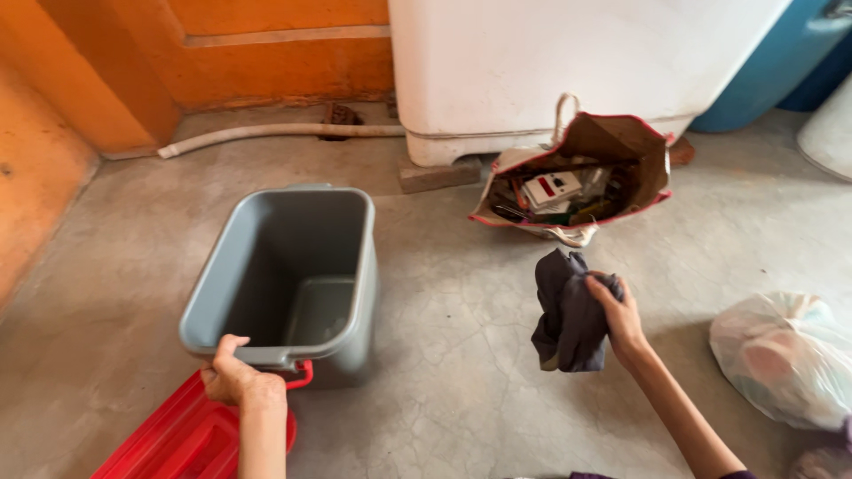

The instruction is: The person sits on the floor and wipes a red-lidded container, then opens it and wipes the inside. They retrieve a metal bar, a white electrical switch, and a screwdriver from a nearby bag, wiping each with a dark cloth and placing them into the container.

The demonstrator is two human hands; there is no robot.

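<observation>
A dark grey cloth (571, 310) hangs bunched from the right hand (618, 315), whose fingers are closed around its upper edge, above the concrete floor (461, 293) at right of centre. The left hand (232, 376) grips the near rim of an empty grey plastic bin (288, 270), fingers curled over the edge (a red lid (182, 439) lies just beneath it). Farther off, an open brown bag (590, 173) of mixed items leans against a white appliance (568, 62); a tied plastic bag (785, 355) sits at near right.

red lid (177, 439) cut off, bag (785, 355) contents unclear
</observation>
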